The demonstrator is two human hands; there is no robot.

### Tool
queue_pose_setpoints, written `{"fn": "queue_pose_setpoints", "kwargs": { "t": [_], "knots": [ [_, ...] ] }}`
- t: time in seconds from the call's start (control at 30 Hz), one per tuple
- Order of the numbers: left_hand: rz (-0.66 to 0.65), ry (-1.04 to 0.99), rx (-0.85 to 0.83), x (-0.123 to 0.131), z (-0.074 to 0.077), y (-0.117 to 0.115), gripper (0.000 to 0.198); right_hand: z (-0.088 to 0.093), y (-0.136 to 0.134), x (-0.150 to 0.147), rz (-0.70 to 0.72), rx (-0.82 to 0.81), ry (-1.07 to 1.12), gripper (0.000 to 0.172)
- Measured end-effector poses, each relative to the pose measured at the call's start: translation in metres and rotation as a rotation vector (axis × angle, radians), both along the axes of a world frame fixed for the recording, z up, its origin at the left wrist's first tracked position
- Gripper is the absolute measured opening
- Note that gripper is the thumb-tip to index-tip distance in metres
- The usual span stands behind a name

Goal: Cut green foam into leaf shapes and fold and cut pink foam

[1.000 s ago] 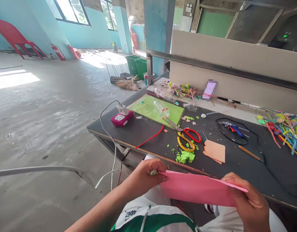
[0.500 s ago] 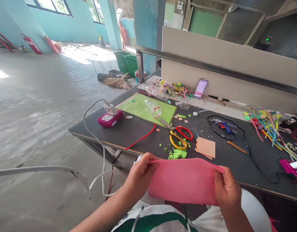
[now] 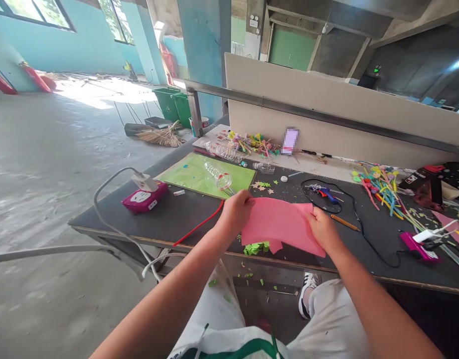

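A pink sheet, thin like craft paper or foam, is stretched between my two hands above the front of the dark table. My left hand pinches its left upper edge, fingers closed. On the other side, my right hand grips the right edge with the thumb on top. The sheet bends slightly in the middle. Beneath it lie green paper scraps, partly covered. The scissors are almost wholly hidden behind the sheet and my left hand. A clear plastic bottle piece rests on a green sheet just beyond.
A magenta power strip with a white cable sits at the left; another magenta power strip lies right. A blue glue gun, its black cord, an orange-brown stick and colourful pipe cleaners occupy the right side. A panel stands behind.
Both hands have moved the pink sheet forward, away from my lap and over the table. It now covers the scissors and most of the peach paper. The view has shifted right.
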State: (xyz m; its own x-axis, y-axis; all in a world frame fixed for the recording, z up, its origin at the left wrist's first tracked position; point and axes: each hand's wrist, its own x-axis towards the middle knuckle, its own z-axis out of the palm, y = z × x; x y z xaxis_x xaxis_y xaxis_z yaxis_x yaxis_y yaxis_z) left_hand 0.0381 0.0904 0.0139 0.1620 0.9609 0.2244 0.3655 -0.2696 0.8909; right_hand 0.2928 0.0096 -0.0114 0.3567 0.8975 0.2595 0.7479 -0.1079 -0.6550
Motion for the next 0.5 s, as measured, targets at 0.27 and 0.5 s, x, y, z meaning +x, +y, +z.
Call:
{"fn": "queue_pose_setpoints", "kwargs": {
  "t": [0.27, 0.5],
  "knots": [
    [-0.177, -0.215, -0.165, 0.048, 0.018, 0.060, 0.017, 0.021, 0.052, 0.064, 0.135, -0.081, 0.245, 0.028],
    [-0.219, -0.434, -0.099, 0.054, 0.033, 0.074, 0.024, 0.047, 0.045, 0.056, -0.075, 0.382, 0.122, 0.025]
  ]
}}
